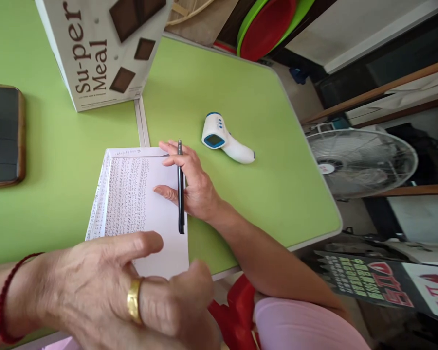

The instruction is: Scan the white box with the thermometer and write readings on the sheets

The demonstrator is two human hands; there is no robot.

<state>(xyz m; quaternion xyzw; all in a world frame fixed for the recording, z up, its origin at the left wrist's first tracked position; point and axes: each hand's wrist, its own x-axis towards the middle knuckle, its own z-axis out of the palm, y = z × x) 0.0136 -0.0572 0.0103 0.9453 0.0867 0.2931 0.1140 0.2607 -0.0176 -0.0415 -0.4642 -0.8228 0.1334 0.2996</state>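
A black pen (181, 209) rests across the fingers of my right hand (195, 182), which lies on the right edge of an open notebook (164, 253). Its thumb and fingertips reach onto the page, where columns of small handwritten marks fill the left part. My left hand (105, 287), with a gold ring and a red cord bracelet (3, 296), is close to the camera over the notebook's lower part. Its little finger is stretched out and apart from the ring finger; the other fingers are bent, partly hidden and blurred. Nothing shows in it.
On the green table (277, 194) are a white and blue infrared thermometer (222, 138), a "Su-per Meal" box (105, 53) and a phone (2, 136). Beyond the table's edge stand a fan (361, 163) and green and red basins (266, 29). A red plastic stool or chair shows below.
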